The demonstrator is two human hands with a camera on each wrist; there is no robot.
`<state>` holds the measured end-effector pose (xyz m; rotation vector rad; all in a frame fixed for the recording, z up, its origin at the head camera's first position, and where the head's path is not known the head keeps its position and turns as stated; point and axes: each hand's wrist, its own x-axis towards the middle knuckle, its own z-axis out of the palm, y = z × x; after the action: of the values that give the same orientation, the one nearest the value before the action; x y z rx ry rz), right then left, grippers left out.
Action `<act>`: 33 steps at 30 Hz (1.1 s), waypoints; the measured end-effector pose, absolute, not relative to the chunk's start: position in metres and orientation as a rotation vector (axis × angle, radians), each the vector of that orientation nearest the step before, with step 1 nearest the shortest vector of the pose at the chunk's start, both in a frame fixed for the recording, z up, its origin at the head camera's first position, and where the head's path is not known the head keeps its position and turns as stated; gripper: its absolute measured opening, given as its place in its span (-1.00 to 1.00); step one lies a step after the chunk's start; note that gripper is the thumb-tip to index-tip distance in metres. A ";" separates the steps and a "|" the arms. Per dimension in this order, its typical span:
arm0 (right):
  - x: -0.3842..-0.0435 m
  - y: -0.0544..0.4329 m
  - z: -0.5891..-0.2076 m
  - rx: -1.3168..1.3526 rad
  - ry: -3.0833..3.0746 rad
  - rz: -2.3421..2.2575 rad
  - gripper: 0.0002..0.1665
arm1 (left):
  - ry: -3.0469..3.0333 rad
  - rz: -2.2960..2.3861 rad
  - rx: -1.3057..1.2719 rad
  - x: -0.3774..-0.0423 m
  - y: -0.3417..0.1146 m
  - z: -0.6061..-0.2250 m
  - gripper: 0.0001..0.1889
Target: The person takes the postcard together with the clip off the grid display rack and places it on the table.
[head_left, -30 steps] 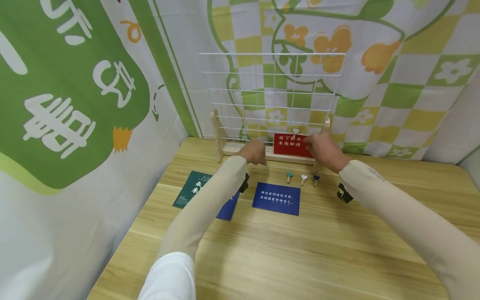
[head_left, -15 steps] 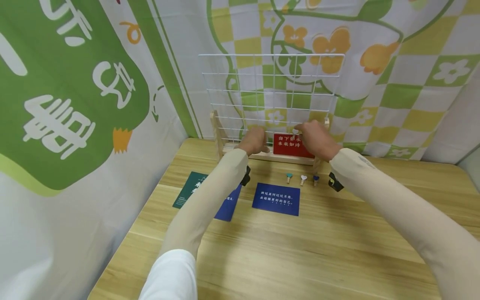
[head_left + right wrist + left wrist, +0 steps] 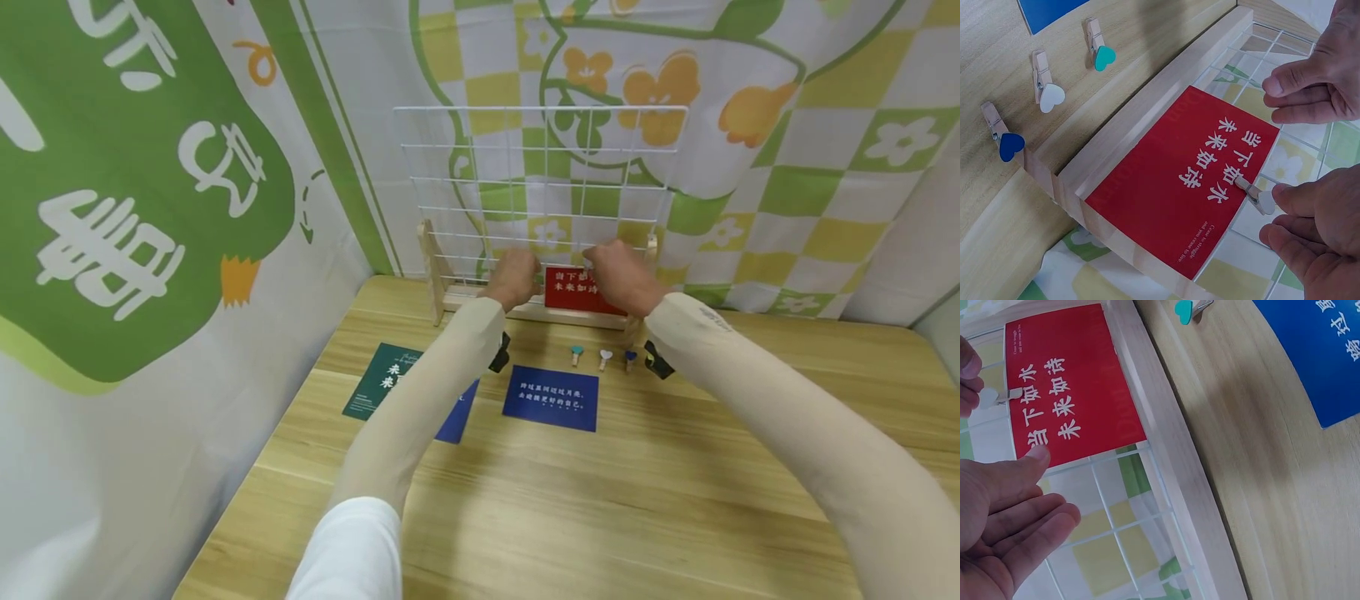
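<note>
A red card (image 3: 573,292) with white lettering stands against the lower part of the white wire grid (image 3: 517,192). A wooden clothespin with a white heart (image 3: 1265,202) clips the card's top edge to the grid. My right hand (image 3: 1329,228) is at this clothespin, its thumb tip right beside the heart and its fingers loosely bent. My left hand (image 3: 1016,531) hovers in front of the grid by the card's left end, thumb and fingers apart with nothing between them. In the head view, the right hand (image 3: 621,275) covers the card's right part and most of the clothespin.
The grid stands in a wooden base (image 3: 525,312). Clothespins with teal (image 3: 576,353), white (image 3: 605,357) and dark blue (image 3: 631,358) hearts lie before it. Nearer are a blue card (image 3: 551,398), another blue card (image 3: 456,417) and a green card (image 3: 381,379), partly under my left arm.
My right hand has moved from the red card's right edge up and left to the clothespin at its top. My left hand has risen a little and shifted slightly right.
</note>
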<state>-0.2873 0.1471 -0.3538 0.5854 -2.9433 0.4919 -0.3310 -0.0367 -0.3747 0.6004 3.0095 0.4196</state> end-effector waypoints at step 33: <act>-0.303 0.143 -0.366 0.585 -2.924 0.360 -0.80 | 3.163 0.403 0.430 -0.336 -0.017 -0.385 -0.81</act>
<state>-0.3030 0.1425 -0.3657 0.5846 -2.9245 0.3602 -0.3355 -0.0165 -0.3850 0.4300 3.1626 0.4025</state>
